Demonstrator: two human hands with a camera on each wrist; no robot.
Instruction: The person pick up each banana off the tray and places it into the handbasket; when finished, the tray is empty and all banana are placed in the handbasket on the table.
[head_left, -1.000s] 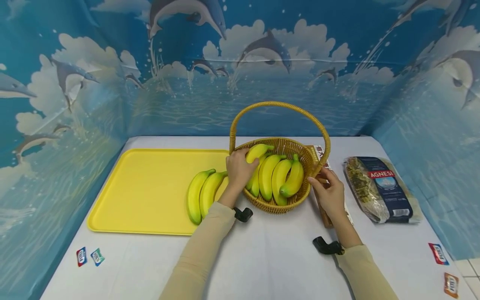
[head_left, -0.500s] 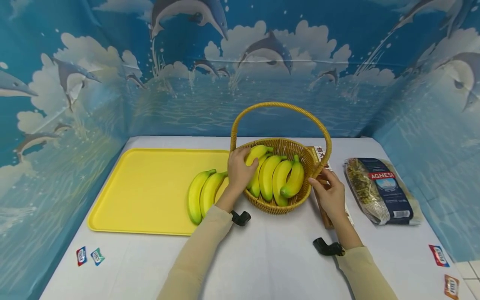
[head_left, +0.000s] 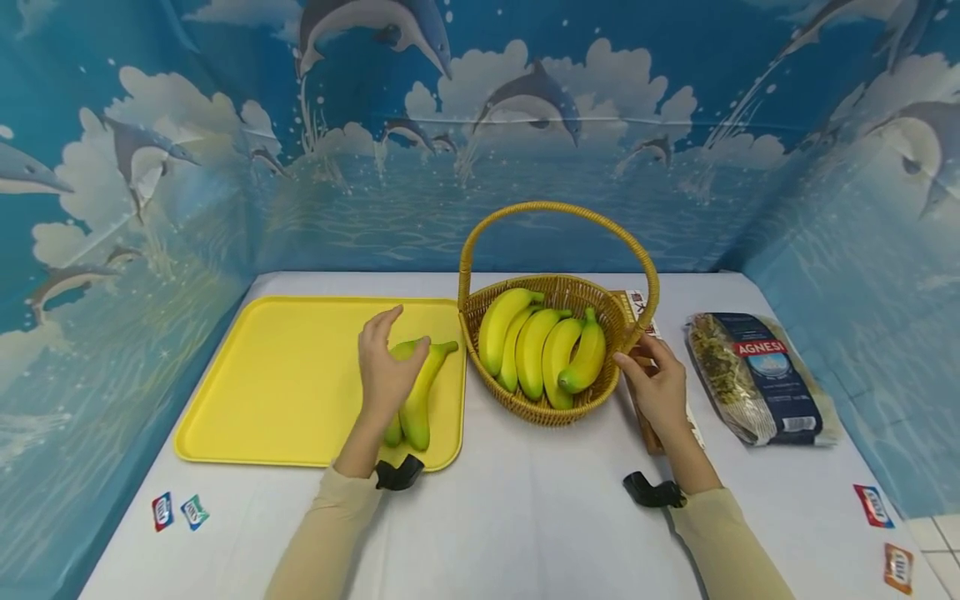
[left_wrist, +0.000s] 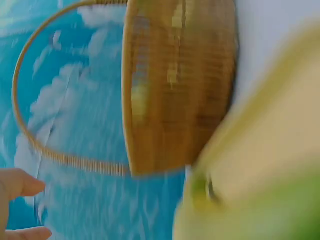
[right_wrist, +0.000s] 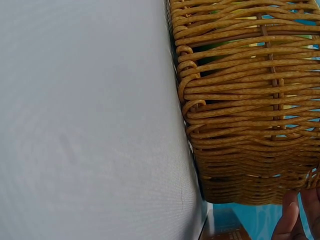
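Note:
My left hand [head_left: 386, 367] hovers over the right part of a yellow tray [head_left: 285, 383], thumb and fingers spread apart and holding nothing. Beneath and beside it on the tray lie bananas [head_left: 422, 400], partly covered by the hand. A wicker basket [head_left: 540, 414] with a tall arched handle [head_left: 558, 206] stands right of the tray, and several bananas [head_left: 534, 346] lie side by side in it. My right hand [head_left: 662, 387] pinches the basket's right rim near the foot of the handle. In the right wrist view, its fingers [right_wrist: 289, 215] meet the woven wall.
A brown package [head_left: 651, 437] lies partly hidden behind the basket and right hand. Farther right is an AGNESI bag [head_left: 776, 367]. Small sachets lie at the table's front left [head_left: 162, 512] and front right [head_left: 873, 507]. A dolphin-printed curtain [head_left: 570, 183] surrounds the table.
My left hand has let go of a banana inside the basket's left side and moved left, over the bananas on the tray. The right hand has stayed at the basket's rim.

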